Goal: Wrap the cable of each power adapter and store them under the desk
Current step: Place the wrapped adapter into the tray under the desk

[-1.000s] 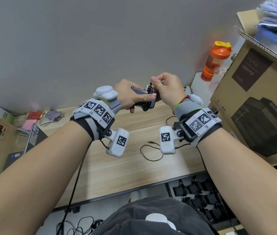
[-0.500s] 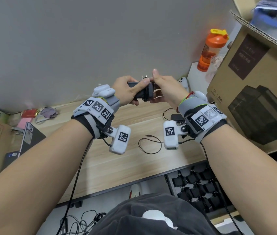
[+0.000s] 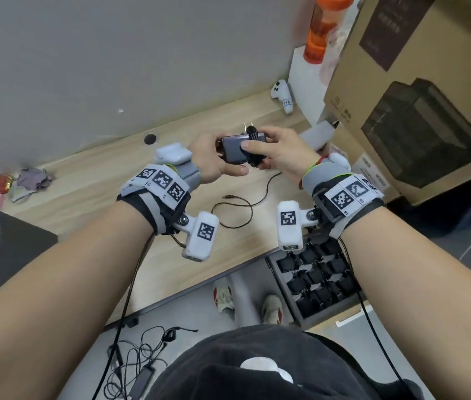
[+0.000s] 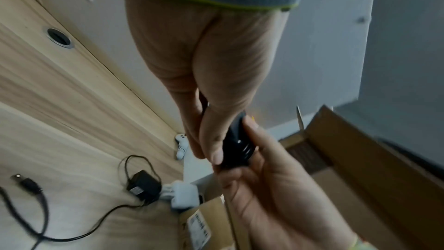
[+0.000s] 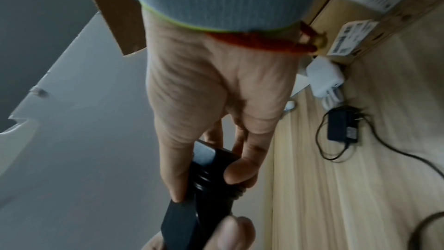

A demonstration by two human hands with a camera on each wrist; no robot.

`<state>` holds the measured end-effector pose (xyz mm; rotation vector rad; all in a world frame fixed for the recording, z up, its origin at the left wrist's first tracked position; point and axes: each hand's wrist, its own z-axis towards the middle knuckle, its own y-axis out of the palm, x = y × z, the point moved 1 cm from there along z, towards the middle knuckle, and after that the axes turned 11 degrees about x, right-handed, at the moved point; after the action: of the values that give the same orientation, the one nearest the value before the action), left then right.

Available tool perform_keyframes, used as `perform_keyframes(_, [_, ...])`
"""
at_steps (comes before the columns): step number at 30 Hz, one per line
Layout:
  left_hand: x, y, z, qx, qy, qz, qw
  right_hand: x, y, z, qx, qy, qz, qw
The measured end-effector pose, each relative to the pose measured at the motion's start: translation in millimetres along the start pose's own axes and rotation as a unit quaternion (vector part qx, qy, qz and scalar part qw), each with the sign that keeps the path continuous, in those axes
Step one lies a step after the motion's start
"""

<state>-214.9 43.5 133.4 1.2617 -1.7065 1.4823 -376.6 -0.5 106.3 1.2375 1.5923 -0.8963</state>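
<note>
Black and hard-shelled, the power adapter (image 3: 238,150) sits above the wooden desk (image 3: 89,183), gripped at one end by the left hand (image 3: 214,157) while the right hand (image 3: 279,153) pinches its wound cable (image 3: 253,140). Likely light and rigid, it is best held over the springy coils.

soft even indoor light, wide-angle bending at edges, both wrist views dim and motion-blurred.

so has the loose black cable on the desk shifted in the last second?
Cannot tell for sure: the head camera tilted down. The loose black cable lies in the same loop on the wooden desk, near its front edge, so likely not.
</note>
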Motion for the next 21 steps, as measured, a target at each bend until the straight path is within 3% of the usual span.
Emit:
perform_keyframes(3, [-16.0, 24.0, 3.9, 0.007, 0.022, 0.046, 0.999, 17.1, -14.7, -4.0, 0.002, 0.021, -0.002, 1.0])
perform_keyframes(9, [-39.9, 69.0, 6.4, -0.06, -0.033, -0.038, 0.997, 65.0, -54.2, -8.6, 0.066, 0.05, -0.016, 0.996])
perform_keyframes(21, [-94.9, 183.1, -26.4, -0.114, -0.117, -0.033, 0.986, 171.7, -127.6, -51.1, 0.096, 0.104, -0.027, 0.99])
